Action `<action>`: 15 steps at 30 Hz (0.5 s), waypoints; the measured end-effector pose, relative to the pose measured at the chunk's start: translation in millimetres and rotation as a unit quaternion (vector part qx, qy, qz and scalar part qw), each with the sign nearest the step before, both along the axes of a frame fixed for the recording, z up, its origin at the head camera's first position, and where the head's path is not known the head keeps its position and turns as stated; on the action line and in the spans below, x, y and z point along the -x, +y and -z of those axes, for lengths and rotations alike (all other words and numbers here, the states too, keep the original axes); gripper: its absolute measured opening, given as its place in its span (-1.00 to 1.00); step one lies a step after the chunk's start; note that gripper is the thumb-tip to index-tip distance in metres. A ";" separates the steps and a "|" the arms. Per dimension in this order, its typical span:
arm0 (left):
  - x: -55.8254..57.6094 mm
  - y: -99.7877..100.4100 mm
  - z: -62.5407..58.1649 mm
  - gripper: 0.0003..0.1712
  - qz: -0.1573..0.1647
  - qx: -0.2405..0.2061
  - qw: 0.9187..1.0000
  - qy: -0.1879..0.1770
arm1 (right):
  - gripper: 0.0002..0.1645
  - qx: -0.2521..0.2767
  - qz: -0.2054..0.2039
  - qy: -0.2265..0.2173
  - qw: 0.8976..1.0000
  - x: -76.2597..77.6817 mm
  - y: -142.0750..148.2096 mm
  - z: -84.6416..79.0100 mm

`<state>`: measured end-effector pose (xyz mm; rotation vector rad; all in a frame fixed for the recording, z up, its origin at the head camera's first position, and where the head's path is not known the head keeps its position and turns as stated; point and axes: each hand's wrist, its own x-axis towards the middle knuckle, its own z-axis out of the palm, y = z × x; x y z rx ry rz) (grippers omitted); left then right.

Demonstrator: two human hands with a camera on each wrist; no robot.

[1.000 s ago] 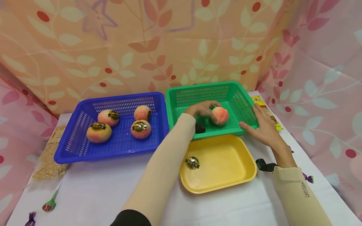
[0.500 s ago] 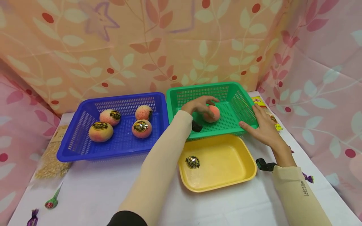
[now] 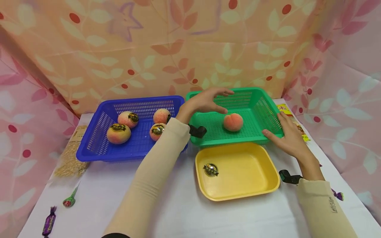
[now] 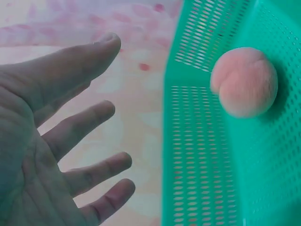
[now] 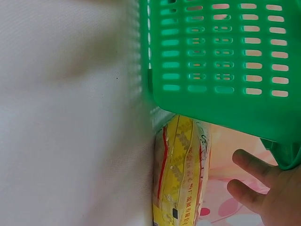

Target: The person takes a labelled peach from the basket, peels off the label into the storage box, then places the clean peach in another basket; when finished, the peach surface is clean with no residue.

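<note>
A pink peach (image 3: 233, 122) lies in the green basket (image 3: 238, 140), apart from both hands. Above that basket's left part is my left hand (image 3: 205, 100), its fingers spread and holding nothing; the left wrist view shows the peach (image 4: 248, 82) beyond the fingertips. My right hand (image 3: 290, 135) rests on the basket's right rim, thumb and fingers extended. In the right wrist view two of its fingers (image 5: 254, 165) show near the basket's corner. Several peaches with black-and-gold stickers, among them a yellowish one (image 3: 118, 134), sit in the blue basket (image 3: 119, 157) on the left.
In front of the green basket stands a yellow tray (image 3: 244, 178) with a loose sticker (image 3: 211, 170). A bag of grain (image 3: 69, 155), a lollipop (image 3: 69, 200) and a purple-wrapped candy (image 3: 49, 222) lie at left. A yellow packet (image 5: 181, 169) lies right of the green basket.
My left hand has let go of the peach and risen up and left out of the green basket. The peach stays inside. My right hand keeps to the rim; the head view has shifted left.
</note>
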<state>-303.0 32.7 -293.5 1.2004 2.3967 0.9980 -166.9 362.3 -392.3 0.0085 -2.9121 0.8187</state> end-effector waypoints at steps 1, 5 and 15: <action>-6.0 -5.6 -1.9 -0.20 -0.002 -0.006 1.000 0.011 | 0.20 -0.001 0.001 -0.001 1.000 -0.7 1.6 -0.1; -30.6 -33.9 -5.7 -0.25 -0.016 -0.026 0.999 0.041 | 0.19 -0.005 0.000 -0.002 1.000 -2.6 6.7 0.3; -86.2 -134.2 7.1 -0.27 -0.152 -0.061 0.985 0.050 | 0.18 -0.007 -0.009 0.006 1.000 -2.0 13.3 -0.4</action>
